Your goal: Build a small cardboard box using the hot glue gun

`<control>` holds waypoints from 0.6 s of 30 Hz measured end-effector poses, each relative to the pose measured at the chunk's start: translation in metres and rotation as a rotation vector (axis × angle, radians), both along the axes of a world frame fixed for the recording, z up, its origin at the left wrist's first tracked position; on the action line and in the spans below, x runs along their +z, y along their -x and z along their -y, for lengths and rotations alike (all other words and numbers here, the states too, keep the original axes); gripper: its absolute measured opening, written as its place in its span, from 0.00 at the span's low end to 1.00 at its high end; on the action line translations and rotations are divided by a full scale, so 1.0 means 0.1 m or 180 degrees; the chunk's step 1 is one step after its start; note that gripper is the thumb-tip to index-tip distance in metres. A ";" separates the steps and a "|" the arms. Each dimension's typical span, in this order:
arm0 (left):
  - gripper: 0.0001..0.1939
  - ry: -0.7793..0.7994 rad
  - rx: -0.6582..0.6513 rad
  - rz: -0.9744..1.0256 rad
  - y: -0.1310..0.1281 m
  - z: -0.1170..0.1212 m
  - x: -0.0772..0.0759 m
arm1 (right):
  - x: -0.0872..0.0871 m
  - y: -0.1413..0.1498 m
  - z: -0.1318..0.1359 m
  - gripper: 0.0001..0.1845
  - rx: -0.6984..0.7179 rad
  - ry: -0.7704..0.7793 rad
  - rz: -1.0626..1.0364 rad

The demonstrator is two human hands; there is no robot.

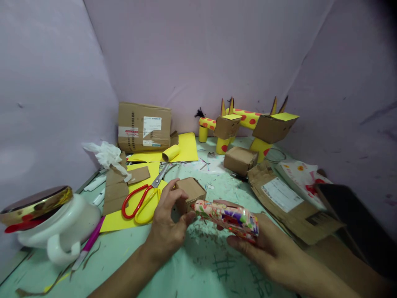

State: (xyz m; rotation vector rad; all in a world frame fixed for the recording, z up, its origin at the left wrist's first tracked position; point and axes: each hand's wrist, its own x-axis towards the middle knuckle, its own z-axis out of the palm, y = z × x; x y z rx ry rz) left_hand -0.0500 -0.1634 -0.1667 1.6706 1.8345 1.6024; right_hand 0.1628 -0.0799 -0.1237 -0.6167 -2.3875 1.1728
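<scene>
My left hand [169, 223] grips a small cardboard box [192, 189] from its left side, thumb at the near edge. In my right hand [263, 248] is a floral-patterned glue gun [228, 216] with a small red light glowing on its side. Its tip points left and meets the near side of the box, close to my left thumb; whether it touches I cannot tell. Just left of my left hand lie scissors [145, 200] with one red and one yellow handle, on yellow paper [116, 221].
Two spotted cardboard-and-paper animals [228, 127] stand at the back right, near another small box [240, 160]. A larger carton [144, 128] leans at the back left. A white mug [63, 231] sits left, a torn cardboard mailer [288, 203] right. A yellow tube [171, 153] lies behind.
</scene>
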 end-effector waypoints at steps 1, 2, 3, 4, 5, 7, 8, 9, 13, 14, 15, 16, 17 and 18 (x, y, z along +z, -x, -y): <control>0.13 0.0014 0.0022 -0.0010 -0.01 0.00 0.00 | 0.00 0.01 0.00 0.23 -0.0013 -0.0103 -0.0002; 0.13 0.0039 0.0040 -0.0026 -0.01 0.00 0.01 | 0.00 0.01 0.00 0.23 -0.0027 -0.0177 -0.0001; 0.13 0.0063 0.0060 -0.0045 -0.02 0.00 0.02 | 0.00 0.02 -0.01 0.23 -0.0038 -0.0229 0.0000; 0.12 0.0082 0.0070 -0.0068 -0.03 0.01 0.03 | 0.00 0.02 -0.01 0.24 -0.0049 -0.0271 0.0002; 0.12 0.0097 0.0070 -0.0091 -0.04 0.01 0.04 | 0.00 0.03 -0.01 0.24 -0.0053 -0.0304 0.0013; 0.11 0.0102 0.0055 -0.0114 -0.05 0.01 0.05 | 0.00 0.03 -0.01 0.24 -0.0061 -0.0361 0.0062; 0.11 0.0095 0.0051 -0.0123 -0.05 0.01 0.05 | 0.01 0.03 -0.01 0.24 -0.0076 -0.0390 0.0084; 0.11 0.0083 0.0049 -0.0130 -0.05 0.01 0.06 | 0.01 0.03 0.00 0.24 -0.0089 -0.0420 0.0106; 0.12 0.0065 0.0057 -0.0137 -0.04 0.00 0.04 | 0.02 0.02 0.01 0.25 -0.0003 -0.0486 0.0181; 0.12 0.0067 0.0062 -0.0130 -0.03 0.00 0.04 | 0.02 0.02 0.01 0.26 0.0005 -0.0467 0.0179; 0.12 0.0069 0.0068 -0.0125 -0.03 0.00 0.03 | 0.01 0.03 0.01 0.26 0.0005 -0.0432 0.0165; 0.13 0.0069 0.0073 -0.0121 -0.03 0.00 0.03 | 0.01 0.03 0.01 0.26 -0.0009 -0.0386 0.0149; 0.13 0.0062 0.0078 -0.0124 -0.02 0.00 0.03 | 0.01 0.03 0.00 0.26 -0.0027 -0.0338 0.0135; 0.13 0.0058 0.0082 -0.0133 -0.03 0.00 0.03 | 0.00 0.04 0.00 0.25 -0.0043 -0.0285 0.0130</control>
